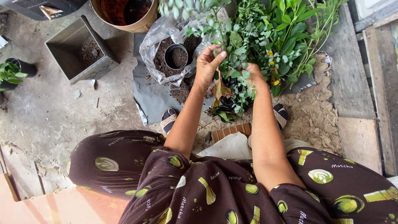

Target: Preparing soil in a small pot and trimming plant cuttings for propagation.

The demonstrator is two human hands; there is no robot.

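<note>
My left hand [208, 62] grips the leafy stems of a green plant [248, 45] that stands between my feet. My right hand [253, 74] is pushed in among the same leaves, lower down, and its fingers are partly hidden. The plant's dark pot [227, 103] shows below the foliage, with reddish and green leaves hanging over it. To the left of my left hand, a small round dark pot [176, 57] filled with soil sits inside a clear plastic bag of soil [159, 49].
A square grey metal container [81, 49] with soil stands on the concrete at left. A round tan pot [126, 14] is at the top. A small potted plant [12, 71] is at the far left. Wooden boards [352, 74] run along the right.
</note>
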